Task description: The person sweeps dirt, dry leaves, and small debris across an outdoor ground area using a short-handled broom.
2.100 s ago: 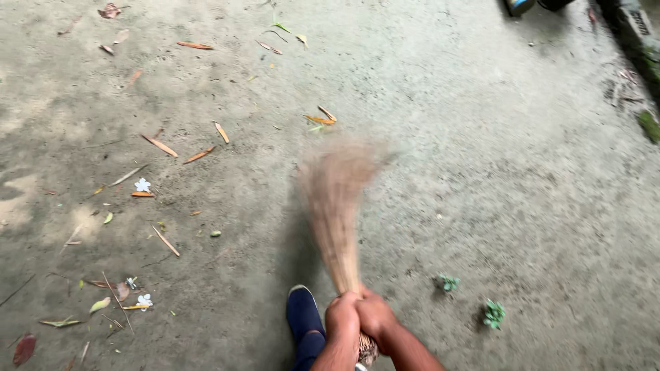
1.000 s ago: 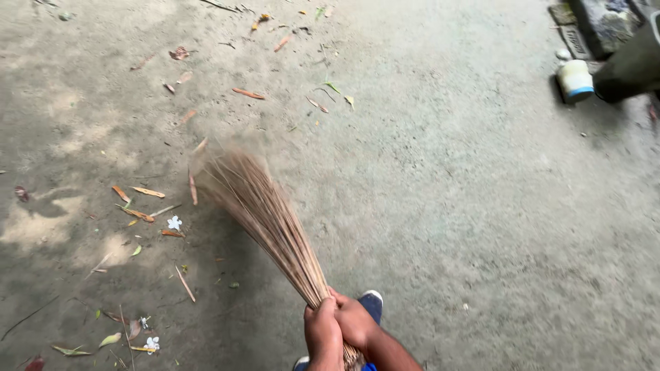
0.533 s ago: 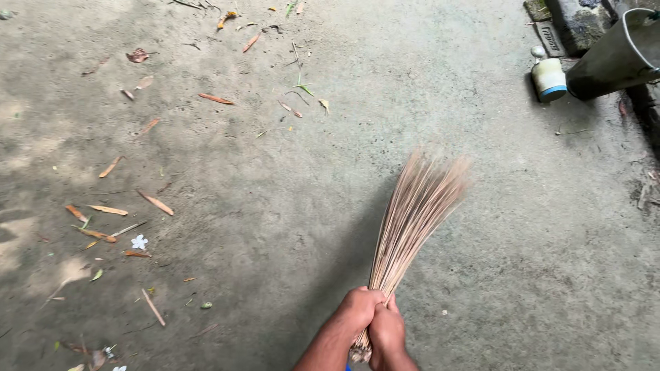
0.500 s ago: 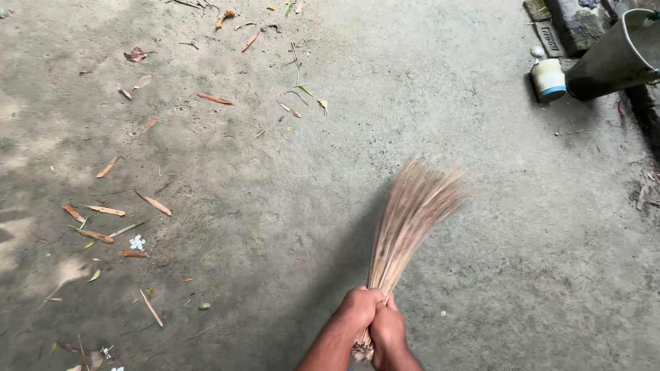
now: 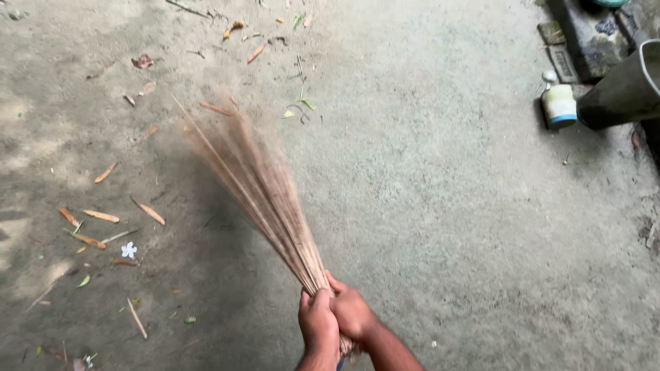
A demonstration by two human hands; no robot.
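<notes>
Both hands were clamped on the bundled base of the tan stick broom (image 5: pixel 265 199), low in the frame: the left hand (image 5: pixel 317 324) wrapped tight around it, the right hand (image 5: pixel 352 312) closed just beside it, touching. The broom's long axis ran from the hands up and to the left, bristles fanned and blurred over the grey concrete floor (image 5: pixel 440 206). Dry orange leaves (image 5: pixel 100 216) lay scattered left. A small white jar (image 5: pixel 559 106) stood far right.
</notes>
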